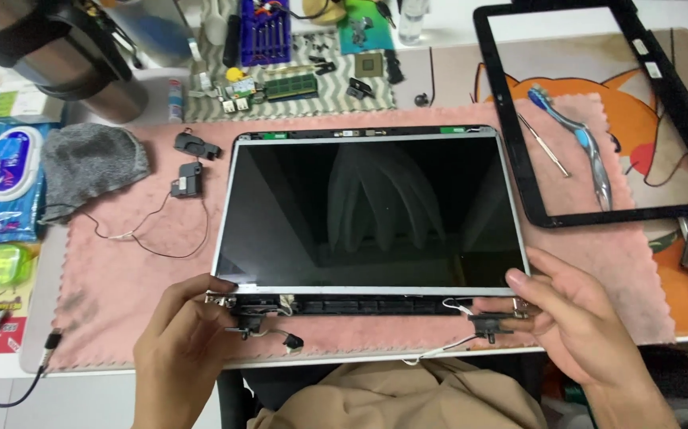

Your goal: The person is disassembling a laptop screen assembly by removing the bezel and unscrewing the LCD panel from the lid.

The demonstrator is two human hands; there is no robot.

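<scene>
From the head view, my left hand [189, 322] was curled round the near left corner of the screen [372, 210], fingers bent onto the hinge [247, 324] there. My right hand [570, 314] was half open, thumb on the right edge of the panel and fingers under the other hinge [491, 322]. So both gripped the screen, which lay flat on a pink mat [121, 270] in the middle of the worktop.

The panel was a glossy black rectangle in a thin silver frame, with thin wires [439, 348] trailing off its near edge. The mat looked soft and fuzzy with a scalloped edge. A black plastic bezel [511, 151] lay to the right, with a toothbrush [578, 143] inside it. Two small black speakers [189, 167] on a thin cable sat left, beside a grey knitted cloth [89, 163].

My fingertips under the hinges were hidden. The small parts at the far edge were too small to make out.
</scene>
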